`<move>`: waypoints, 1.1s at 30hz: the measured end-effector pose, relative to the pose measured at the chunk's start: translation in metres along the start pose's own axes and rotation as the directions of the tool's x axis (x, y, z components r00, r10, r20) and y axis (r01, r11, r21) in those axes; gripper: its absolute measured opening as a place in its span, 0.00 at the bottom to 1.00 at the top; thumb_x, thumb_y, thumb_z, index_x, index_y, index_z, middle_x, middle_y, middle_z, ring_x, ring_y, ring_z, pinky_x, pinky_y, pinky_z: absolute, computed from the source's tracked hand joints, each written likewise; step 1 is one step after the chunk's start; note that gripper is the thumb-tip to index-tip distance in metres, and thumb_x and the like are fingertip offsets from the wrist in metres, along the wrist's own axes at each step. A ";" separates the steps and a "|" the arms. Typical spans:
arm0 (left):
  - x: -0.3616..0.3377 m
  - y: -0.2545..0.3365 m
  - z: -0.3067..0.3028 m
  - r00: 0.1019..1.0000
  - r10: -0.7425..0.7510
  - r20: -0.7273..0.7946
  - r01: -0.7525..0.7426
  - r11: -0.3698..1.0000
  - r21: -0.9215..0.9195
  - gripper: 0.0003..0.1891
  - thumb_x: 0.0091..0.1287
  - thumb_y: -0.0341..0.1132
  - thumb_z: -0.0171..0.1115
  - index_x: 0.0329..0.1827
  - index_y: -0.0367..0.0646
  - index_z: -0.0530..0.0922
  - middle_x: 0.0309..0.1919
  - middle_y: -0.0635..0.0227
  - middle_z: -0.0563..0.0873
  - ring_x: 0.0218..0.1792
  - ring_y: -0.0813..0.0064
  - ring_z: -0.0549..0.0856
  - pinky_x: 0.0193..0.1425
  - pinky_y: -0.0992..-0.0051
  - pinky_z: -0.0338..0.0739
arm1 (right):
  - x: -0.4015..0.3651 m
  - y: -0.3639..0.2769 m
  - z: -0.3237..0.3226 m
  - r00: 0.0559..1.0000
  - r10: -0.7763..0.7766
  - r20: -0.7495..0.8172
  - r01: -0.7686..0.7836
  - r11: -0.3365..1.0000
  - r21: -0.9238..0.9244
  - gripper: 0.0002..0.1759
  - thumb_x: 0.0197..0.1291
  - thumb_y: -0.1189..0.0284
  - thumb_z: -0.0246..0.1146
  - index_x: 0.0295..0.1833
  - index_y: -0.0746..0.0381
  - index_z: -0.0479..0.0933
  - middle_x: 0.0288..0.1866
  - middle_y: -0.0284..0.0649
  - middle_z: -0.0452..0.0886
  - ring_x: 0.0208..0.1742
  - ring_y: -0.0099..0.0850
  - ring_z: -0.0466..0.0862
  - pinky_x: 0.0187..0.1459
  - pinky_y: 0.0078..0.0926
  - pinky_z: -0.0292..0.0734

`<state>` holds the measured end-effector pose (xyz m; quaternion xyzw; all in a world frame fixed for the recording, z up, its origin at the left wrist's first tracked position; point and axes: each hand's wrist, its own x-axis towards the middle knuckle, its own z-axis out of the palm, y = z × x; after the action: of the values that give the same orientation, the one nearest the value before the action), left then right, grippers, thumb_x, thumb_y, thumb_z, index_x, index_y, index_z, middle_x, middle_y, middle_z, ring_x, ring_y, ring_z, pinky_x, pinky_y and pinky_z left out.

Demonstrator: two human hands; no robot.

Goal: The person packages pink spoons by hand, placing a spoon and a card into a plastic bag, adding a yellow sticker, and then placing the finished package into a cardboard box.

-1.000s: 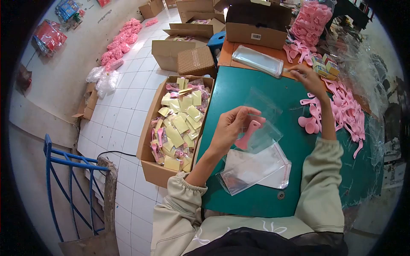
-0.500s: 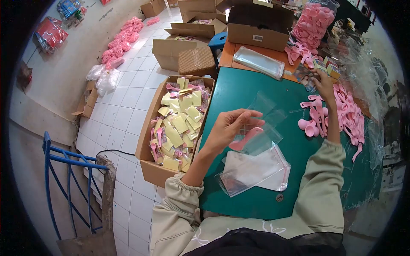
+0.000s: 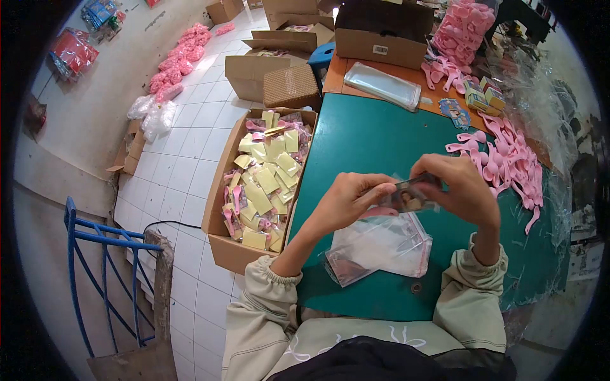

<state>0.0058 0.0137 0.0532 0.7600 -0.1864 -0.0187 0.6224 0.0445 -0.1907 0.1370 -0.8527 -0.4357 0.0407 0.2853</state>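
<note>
Over the green table [image 3: 368, 133], my left hand [image 3: 356, 198] pinches a clear plastic bag with a pink spoon [image 3: 379, 211] at it. My right hand [image 3: 452, 184] meets it from the right, its fingers closed on a small picture card [image 3: 410, 198] at the bag. The fingers partly hide the card and the bag's opening. Beneath both hands lies a stack of clear bags [image 3: 387, 251]. Pink spoons [image 3: 508, 159] are heaped to the right of my right hand, and more picture cards [image 3: 455, 113] lie behind it.
An open carton [image 3: 222, 251] of filled packets stands left of the table. At the back are a brown box [image 3: 381, 47], a pile of clear bags [image 3: 383, 86], small yellow boxes [image 3: 484, 95] and a large bag of pink spoons [image 3: 464, 28]. Crumpled plastic [image 3: 549, 114] hangs at the right.
My right hand has come from the cards at the back right to my left hand, bringing a picture card. The left hand has shifted slightly right with the bag and spoon.
</note>
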 end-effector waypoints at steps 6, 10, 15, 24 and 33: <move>-0.003 -0.001 0.009 0.994 -0.002 -0.107 0.021 0.985 0.171 0.22 0.66 0.43 0.59 0.59 0.41 0.73 0.22 0.57 0.83 0.21 0.75 0.82 0.28 0.74 0.74 | 0.016 0.019 0.032 0.999 -0.032 0.037 0.028 0.994 0.101 0.11 0.49 0.71 0.67 0.36 0.64 0.74 0.29 0.45 0.78 0.32 0.39 0.81 0.34 0.32 0.73; -0.003 -0.008 0.007 0.985 -0.054 -0.161 0.105 0.939 0.328 0.23 0.65 0.40 0.60 0.61 0.43 0.70 0.21 0.63 0.84 0.25 0.84 0.80 0.31 0.77 0.75 | 0.017 0.040 0.037 0.993 -0.028 0.114 -0.007 0.955 0.295 0.15 0.45 0.71 0.70 0.28 0.66 0.70 0.23 0.42 0.76 0.26 0.33 0.78 0.30 0.31 0.71; 0.002 -0.031 -0.010 0.978 -0.194 -0.079 0.186 0.978 -0.100 0.28 0.65 0.38 0.62 0.66 0.43 0.63 0.31 0.64 0.85 0.31 0.81 0.81 0.35 0.80 0.75 | 0.020 0.072 0.027 0.974 0.209 0.089 -0.227 0.899 0.374 0.16 0.44 0.72 0.71 0.23 0.64 0.68 0.18 0.30 0.71 0.22 0.19 0.72 0.25 0.20 0.66; 0.004 -0.046 -0.011 0.974 -0.194 -0.120 0.129 0.902 -0.413 0.34 0.63 0.32 0.64 0.69 0.43 0.56 0.40 0.63 0.83 0.38 0.81 0.81 0.43 0.81 0.78 | 0.019 0.077 0.018 0.939 0.300 0.169 -0.339 0.716 0.611 0.14 0.49 0.68 0.70 0.24 0.61 0.71 0.23 0.30 0.76 0.27 0.15 0.75 0.28 0.13 0.67; 0.007 -0.061 -0.007 0.956 -0.195 -0.221 0.085 0.901 -0.426 0.28 0.66 0.32 0.60 0.67 0.42 0.59 0.43 0.59 0.83 0.42 0.77 0.83 0.44 0.76 0.80 | 0.023 0.084 0.020 0.931 0.365 -0.026 -0.294 0.788 0.540 0.12 0.50 0.72 0.69 0.24 0.61 0.71 0.22 0.30 0.76 0.30 0.17 0.77 0.31 0.14 0.69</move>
<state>0.0304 0.0278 -0.0023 0.6188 -0.0402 -0.0035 0.7845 0.1124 -0.2028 0.0808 -0.8049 -0.2325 0.1527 0.5241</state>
